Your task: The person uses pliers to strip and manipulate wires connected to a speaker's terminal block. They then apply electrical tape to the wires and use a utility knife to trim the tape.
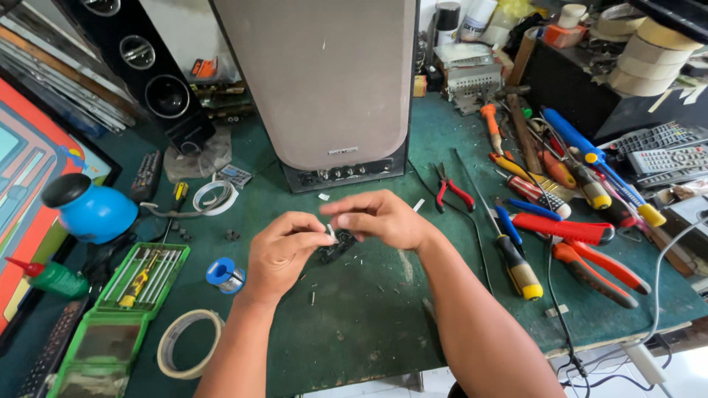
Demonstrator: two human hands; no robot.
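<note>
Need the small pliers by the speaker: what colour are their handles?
Red handles on the small pliers, clearest in the head view.

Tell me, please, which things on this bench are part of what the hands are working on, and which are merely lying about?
In hand:
left hand
right hand
small white piece pinched between the fingertips
small black part beneath the hands

Lying about:
red-handled pliers
blue solder spool
roll of beige tape
open green screwdriver case
grey speaker cabinet

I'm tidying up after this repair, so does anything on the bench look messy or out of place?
Yes. Small white scraps lie scattered on the green mat around both hands, the left hand and the right hand. Screwdrivers and pliers sit in a loose, overlapping heap on the right, and the green tool case lies open.
</note>
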